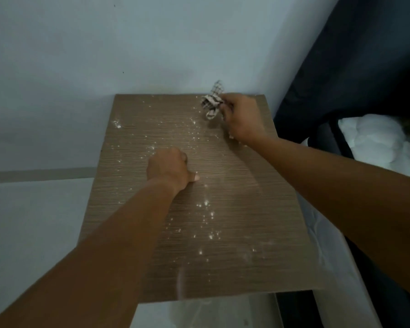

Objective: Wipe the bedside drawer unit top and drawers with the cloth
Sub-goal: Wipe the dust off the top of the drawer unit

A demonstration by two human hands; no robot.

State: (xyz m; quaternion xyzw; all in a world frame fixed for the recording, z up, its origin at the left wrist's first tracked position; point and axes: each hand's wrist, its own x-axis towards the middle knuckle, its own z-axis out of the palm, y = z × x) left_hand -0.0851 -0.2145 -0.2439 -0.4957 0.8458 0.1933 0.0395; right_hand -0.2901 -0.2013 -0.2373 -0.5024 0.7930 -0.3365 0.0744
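Observation:
The brown wood-grain top of the bedside drawer unit (242,209) fills the middle of the view and is speckled with white powder. My right hand (243,117) is at the far right corner of the top, shut on a bunched checked cloth (212,101) that sticks out to its left. My left hand (169,168) rests as a fist on the middle of the top, thumb tip showing, holding nothing that I can see. The drawers are out of sight below the top.
A pale wall (104,55) stands right behind the unit. A dark headboard (353,67) and a bed with white bedding (376,143) lie close on the right. Light floor (33,221) shows to the left and in front.

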